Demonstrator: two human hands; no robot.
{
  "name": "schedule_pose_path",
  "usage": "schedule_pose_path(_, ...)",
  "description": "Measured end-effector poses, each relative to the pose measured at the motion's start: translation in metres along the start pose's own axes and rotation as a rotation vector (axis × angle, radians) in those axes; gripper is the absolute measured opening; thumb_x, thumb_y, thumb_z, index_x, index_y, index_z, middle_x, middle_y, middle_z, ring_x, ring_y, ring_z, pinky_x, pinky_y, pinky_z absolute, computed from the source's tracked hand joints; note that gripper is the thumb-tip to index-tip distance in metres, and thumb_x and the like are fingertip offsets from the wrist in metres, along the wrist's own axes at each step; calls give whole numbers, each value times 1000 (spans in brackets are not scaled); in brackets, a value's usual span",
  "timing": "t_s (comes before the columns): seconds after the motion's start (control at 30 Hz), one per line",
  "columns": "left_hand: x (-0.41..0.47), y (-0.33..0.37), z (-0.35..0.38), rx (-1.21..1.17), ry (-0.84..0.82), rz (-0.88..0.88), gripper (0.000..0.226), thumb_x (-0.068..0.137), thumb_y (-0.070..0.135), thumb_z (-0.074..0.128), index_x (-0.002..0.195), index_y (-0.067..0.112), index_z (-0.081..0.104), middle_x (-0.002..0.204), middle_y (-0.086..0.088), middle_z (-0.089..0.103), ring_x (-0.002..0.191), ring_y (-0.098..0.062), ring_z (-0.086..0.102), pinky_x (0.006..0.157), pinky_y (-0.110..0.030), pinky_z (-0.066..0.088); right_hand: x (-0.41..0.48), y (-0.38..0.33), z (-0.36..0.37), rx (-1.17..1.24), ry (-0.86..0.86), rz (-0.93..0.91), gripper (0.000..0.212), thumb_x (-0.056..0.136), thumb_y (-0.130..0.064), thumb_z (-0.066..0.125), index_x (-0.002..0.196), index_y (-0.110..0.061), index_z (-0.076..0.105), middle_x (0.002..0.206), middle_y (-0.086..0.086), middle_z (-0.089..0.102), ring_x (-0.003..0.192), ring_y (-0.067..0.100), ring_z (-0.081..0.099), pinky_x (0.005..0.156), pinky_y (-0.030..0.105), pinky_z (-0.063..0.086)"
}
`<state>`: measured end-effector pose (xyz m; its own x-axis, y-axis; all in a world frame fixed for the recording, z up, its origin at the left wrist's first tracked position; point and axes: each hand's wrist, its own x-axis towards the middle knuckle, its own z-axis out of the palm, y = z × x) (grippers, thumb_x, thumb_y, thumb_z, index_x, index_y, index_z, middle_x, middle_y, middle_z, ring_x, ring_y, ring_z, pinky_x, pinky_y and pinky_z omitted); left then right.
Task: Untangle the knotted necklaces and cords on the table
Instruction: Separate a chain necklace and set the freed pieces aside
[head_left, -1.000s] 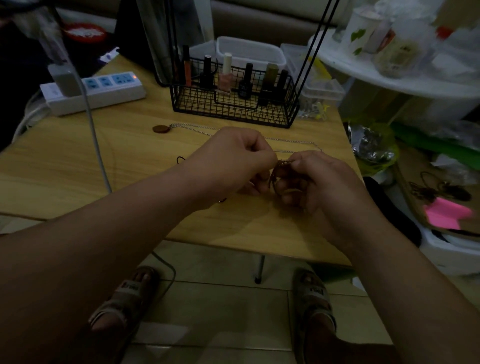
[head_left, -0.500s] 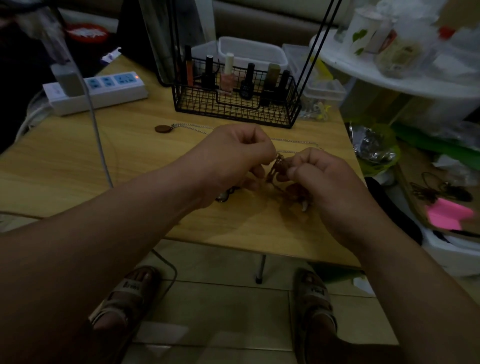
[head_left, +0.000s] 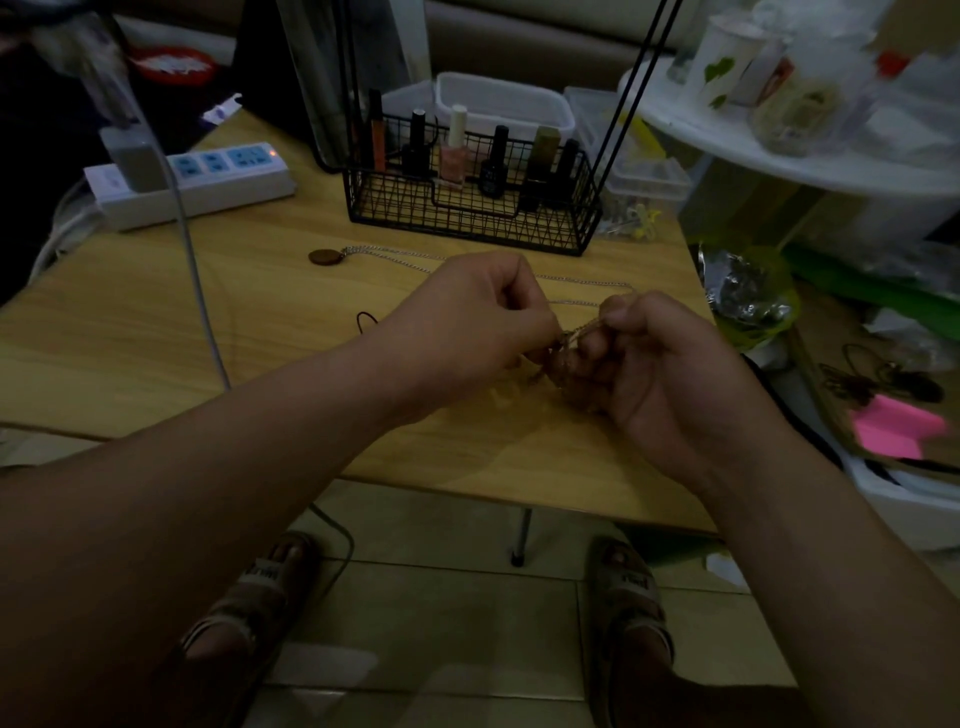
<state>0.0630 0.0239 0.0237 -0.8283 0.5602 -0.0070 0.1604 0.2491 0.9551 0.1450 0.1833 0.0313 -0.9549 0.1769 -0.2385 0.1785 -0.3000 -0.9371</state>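
Cord (head_left: 581, 329), thin and twisted, pinched between left hand (head_left: 467, 322) and right hand (head_left: 667, 374).

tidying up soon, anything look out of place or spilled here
Nothing spilled or broken. The left hand and right hand pinch a knot of chains. A silver chain trails from there to a brown pendant, and a grey cable drapes across the table, off its front edge.
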Motion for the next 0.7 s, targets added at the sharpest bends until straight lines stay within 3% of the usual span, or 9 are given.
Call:
schedule_pose_path(0.13,0,0,-1,-11,-20,34,14,90,7,76,93,14,65,93,-14,75,86,-29,73,69,-30,58,-1,0,0,35,-11,66,13,96,-12,44,87,-13,53,70,2,50,64,20,59,64,34,52)
schedule_pose_path(0.23,0,-1,-2,-37,-21,49,17,90,6,76,99,15,64,90,-15,74,76,-18,70,65,-22,54,-2,0,2,14,-16,79,13,97,-9,48,105,-8,59,74,3,53,57,17,54,57,33,54)
schedule_pose_path(0.47,3,-4,-5,-28,-30,77,19,93,6,73,104,18,63,93,-8,76,79,-12,70,74,-27,58,0,4,-2,-346,77,57,13,99,-13,58,103,-12,70,83,1,61,56,9,47,46,24,34)
schedule_pose_path(0.7,2,-4,-4,5,-21,79,19,92,8,73,104,20,65,89,-2,76,79,-8,71,76,-29,60,-1,6,-2,-584,90,-55,9,96,-21,69,90,-22,76,74,-6,67,51,3,46,46,20,36)
